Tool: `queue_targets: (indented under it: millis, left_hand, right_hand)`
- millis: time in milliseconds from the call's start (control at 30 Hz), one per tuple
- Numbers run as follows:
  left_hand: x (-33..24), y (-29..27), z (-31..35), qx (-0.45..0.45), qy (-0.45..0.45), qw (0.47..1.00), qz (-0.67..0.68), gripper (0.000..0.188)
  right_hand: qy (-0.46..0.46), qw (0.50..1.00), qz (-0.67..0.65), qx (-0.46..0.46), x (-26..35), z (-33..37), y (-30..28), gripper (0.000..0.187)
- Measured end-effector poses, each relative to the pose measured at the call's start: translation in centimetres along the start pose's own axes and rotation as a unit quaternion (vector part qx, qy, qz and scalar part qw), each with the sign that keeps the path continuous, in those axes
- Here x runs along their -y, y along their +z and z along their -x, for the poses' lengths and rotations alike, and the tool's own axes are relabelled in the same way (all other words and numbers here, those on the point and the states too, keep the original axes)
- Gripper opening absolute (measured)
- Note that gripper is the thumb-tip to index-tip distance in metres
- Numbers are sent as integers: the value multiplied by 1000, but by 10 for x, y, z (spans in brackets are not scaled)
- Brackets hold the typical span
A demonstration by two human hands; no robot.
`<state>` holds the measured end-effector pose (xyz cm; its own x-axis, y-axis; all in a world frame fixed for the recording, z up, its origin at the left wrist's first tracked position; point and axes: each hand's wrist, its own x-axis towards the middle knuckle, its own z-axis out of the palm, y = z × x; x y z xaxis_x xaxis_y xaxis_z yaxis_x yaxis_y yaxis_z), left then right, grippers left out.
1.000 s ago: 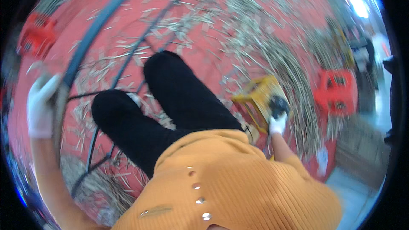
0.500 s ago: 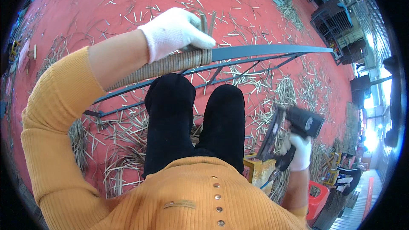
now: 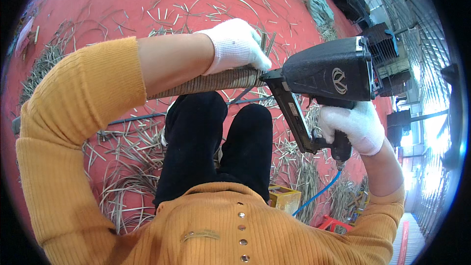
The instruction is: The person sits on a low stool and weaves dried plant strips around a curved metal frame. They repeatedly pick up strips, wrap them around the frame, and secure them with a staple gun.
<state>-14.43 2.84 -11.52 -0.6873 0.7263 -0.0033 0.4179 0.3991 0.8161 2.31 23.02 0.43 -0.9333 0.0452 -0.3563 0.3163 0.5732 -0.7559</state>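
My left hand [image 3: 235,44], in a white glove, is closed on a brownish wicker strip [image 3: 270,44] whose ends poke up past the fingers. Beneath it runs a frame bar [image 3: 211,82] wound tightly with the same strip. My right hand [image 3: 355,125], also gloved, grips the handle of a black air-powered nail or staple gun [image 3: 321,66]. The gun's nose meets the bar at the end of the winding, just by my left fingertips; whether it presses on it I cannot tell. A blue air hose [image 3: 321,192] hangs from the handle. The gun covers the bar's bare far part.
Cut strips [image 3: 130,186] lie scattered and heaped over the red floor [image 3: 113,5]. Below the gun stands a yellow box-like stool [image 3: 284,198], with a red plastic stool [image 3: 334,223] nearby. A greenish cloth bundle [image 3: 320,12] and dark stacked frames [image 3: 380,41] are at the far right.
My right hand has raised the gun from low beside my knee up to the end of the winding. My left hand, still on the strip, appears slightly farther right.
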Motion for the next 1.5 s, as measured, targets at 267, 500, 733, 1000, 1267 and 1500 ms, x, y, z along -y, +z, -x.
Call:
queue_targets:
  millis: [267, 500, 733, 1000, 1267, 1500]
  left_hand:
    - [1, 2, -1, -2, 6, 1000, -21, 48]
    - [-4, 1, 1, -1, -54, 997, 54, 43]
    - [-8, 4, 6, -39, -30, 998, 41, 36]
    - [-3, 6, 0, -61, -11, 998, 26, 33]
    - [-11, 7, 0, -71, 1, 997, -31, 34]
    - [-16, 3, 1, -48, -14, 995, -87, 42]
  right_hand:
    - [16, 998, 60, 27, 13, -6, -3, 6]
    - [24, 998, 41, 42, 17, -8, -3, 8]
    - [-23, 1000, 17, 3, 5, 3, -3, 12]
    - [-24, 999, 21, 7, 1, 5, -6, 18]
    - [-34, 999, 25, 25, -1, -3, -9, 17]
    - [-28, 998, 35, 49, 3, -6, -6, 16]
